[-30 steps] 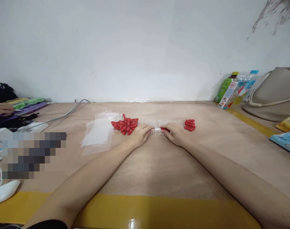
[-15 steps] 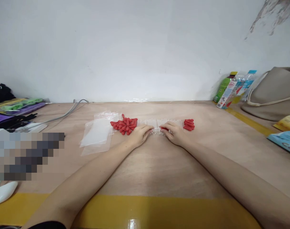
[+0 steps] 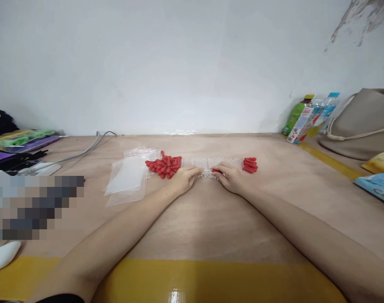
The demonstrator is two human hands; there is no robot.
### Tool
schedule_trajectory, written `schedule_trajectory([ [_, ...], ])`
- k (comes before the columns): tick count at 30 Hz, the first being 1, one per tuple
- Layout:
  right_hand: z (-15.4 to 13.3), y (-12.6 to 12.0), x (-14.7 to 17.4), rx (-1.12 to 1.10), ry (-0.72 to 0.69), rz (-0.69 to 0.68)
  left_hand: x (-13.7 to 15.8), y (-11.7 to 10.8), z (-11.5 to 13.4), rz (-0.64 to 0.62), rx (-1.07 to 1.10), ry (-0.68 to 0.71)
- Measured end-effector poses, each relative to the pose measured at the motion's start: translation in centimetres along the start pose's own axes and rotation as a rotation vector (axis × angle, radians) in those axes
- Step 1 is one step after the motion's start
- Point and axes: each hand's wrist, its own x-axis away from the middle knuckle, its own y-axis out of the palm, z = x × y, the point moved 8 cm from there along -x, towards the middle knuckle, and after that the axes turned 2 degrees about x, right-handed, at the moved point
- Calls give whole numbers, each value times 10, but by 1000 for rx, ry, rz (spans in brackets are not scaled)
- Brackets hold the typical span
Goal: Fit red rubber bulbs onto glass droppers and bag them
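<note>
My left hand (image 3: 186, 178) pinches one end of a thin clear dropper tube (image 3: 206, 170). Closed around a red rubber dropper bulb (image 3: 215, 171), my right hand (image 3: 232, 178) meets the tube's other end. Bulb and tube are in line; how far one sits inside the other is too small to tell. Behind the fingers lies a row of clear tubes (image 3: 196, 161). A heap of red rubber bulbs (image 3: 167, 166) is left of the row. To its right, several red bulbs (image 3: 250, 165) lie side by side, apparently on tube ends.
Clear zip bags (image 3: 124, 179) lie flat on the wooden table (image 3: 192, 227) at left. A grey cable (image 3: 84, 152) runs along the left back. Bottles (image 3: 297, 113) and a beige bag (image 3: 358, 124) stand at the back right. Blue packaging (image 3: 376, 188) lies at the right edge.
Both hands stay almost in place, still holding the tube and the bulb end to end. The view has shifted very slightly; the heap and the row look the same.
</note>
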Motion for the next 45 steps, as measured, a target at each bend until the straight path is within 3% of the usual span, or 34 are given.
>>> schedule_trajectory([
  [8,-1,2,1,57,-21,-32,0,4,3,-55,-110,101],
  [23,-8,9,2,201,-106,-96,2,7,14,-124,-246,166],
  [31,4,3,-3,190,-46,-7,-1,-5,6,34,-158,62],
  [45,5,5,1,103,11,-100,-1,-4,1,-34,-35,-72],
])
